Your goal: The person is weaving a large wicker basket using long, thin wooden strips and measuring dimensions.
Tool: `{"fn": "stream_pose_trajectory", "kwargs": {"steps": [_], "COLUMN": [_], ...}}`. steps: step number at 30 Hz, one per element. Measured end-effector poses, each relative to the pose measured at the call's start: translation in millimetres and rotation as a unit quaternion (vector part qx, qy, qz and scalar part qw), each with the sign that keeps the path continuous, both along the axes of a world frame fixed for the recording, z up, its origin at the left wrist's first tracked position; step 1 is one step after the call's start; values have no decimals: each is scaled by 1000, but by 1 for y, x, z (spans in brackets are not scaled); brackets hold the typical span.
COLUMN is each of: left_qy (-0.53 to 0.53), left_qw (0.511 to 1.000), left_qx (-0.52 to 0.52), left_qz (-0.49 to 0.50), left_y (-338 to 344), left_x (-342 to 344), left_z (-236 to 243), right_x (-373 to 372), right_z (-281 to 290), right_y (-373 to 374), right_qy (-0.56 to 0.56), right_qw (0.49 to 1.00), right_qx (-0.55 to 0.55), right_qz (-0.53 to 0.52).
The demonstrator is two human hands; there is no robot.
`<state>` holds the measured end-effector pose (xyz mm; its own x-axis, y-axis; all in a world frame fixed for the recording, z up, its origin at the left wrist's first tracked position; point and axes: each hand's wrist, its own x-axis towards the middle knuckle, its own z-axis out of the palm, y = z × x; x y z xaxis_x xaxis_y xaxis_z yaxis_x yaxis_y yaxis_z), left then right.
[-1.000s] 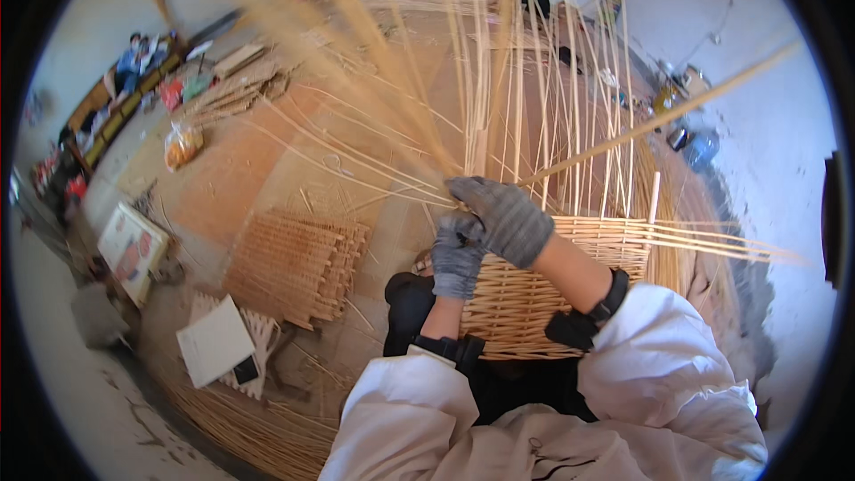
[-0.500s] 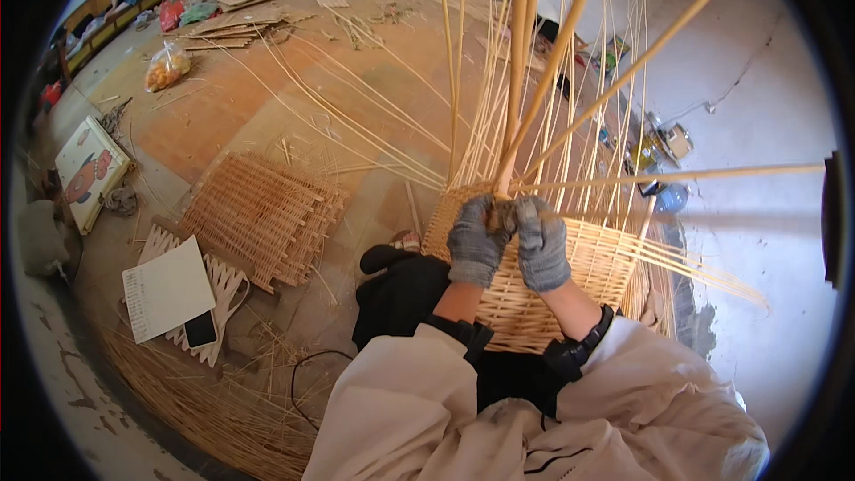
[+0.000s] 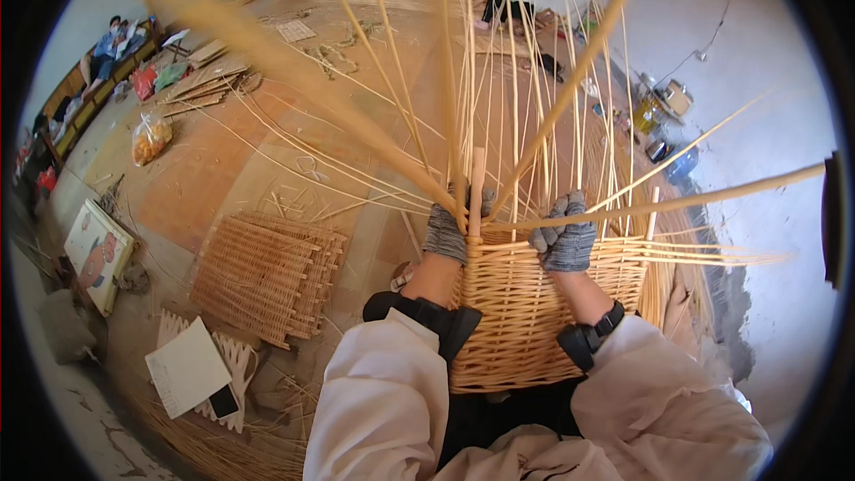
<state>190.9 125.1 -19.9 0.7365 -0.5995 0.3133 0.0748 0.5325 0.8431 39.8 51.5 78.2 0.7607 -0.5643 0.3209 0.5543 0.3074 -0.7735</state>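
A woven willow basket [image 3: 543, 330] stands in front of me, long pale stakes rising from its rim. At its near left corner, my gloved left hand [image 3: 448, 230] grips round the corner stakes [image 3: 476, 205], its fingertips partly hidden behind them. My gloved right hand [image 3: 563, 232] is at the top edge to the right, fingers curled on a long rod [image 3: 695, 204] that runs out rightward. Several thicker rods fan upward from the corner, blurred at upper left. Thin weavers [image 3: 712, 256] stick out past the basket's right side.
Woven panels [image 3: 249, 276], a notebook [image 3: 187, 365] with a phone, and a padded board [image 3: 96, 254] lie at left. A bag [image 3: 150, 138] is on the floor. Pots and bottles [image 3: 663, 120] line the right wall. People [image 3: 499, 0] sit at the back and on a bench.
My hands were together at the corner; the right has moved rightward along the rim, while the left stays at the corner. The rods above have swung about.
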Motion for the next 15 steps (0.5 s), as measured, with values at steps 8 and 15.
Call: {"fn": "stream_pose_trajectory", "kwargs": {"steps": [8, 15], "left_qy": [111, 107], "left_qw": [971, 928], "left_qx": [199, 357], "left_qz": [-74, 21], "left_y": [84, 69], "left_x": [-48, -60], "left_z": [46, 55], "right_x": [18, -13], "right_z": [-9, 27], "right_y": [-5, -47], "right_qy": [40, 196], "right_qw": [989, 705], "right_qx": [129, -681], "right_qz": [63, -25]}}
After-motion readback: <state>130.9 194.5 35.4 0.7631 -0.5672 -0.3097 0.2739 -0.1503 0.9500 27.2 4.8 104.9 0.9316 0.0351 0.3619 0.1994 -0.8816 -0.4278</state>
